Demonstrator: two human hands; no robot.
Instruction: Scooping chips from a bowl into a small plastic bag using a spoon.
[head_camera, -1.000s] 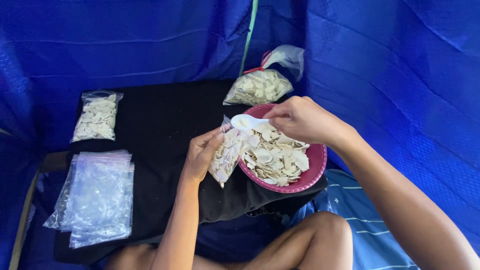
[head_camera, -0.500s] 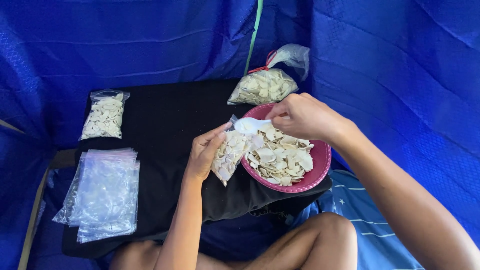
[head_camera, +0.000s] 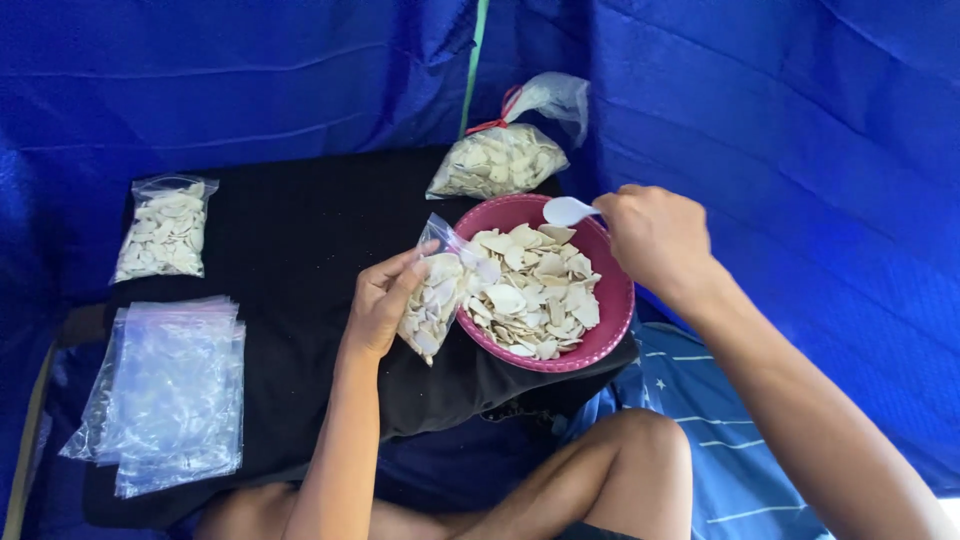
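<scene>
Lifted since the earlier frame, the right hand (head_camera: 655, 240) is hovering at the pink bowl's (head_camera: 610, 335) far rim, fingers closed on a white spoon (head_camera: 567, 210) pointing left. Left of the bowl at frame centre, the left hand (head_camera: 382, 300) is pinching a small clear bag (head_camera: 432, 298), its mouth tilting upward toward the spoon.

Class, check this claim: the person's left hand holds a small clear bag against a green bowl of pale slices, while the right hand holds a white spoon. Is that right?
Not quite. The bowl is pink, not green, as the head view shows. The left hand does hold the small clear bag against it, and the right hand holds the white spoon.
</scene>
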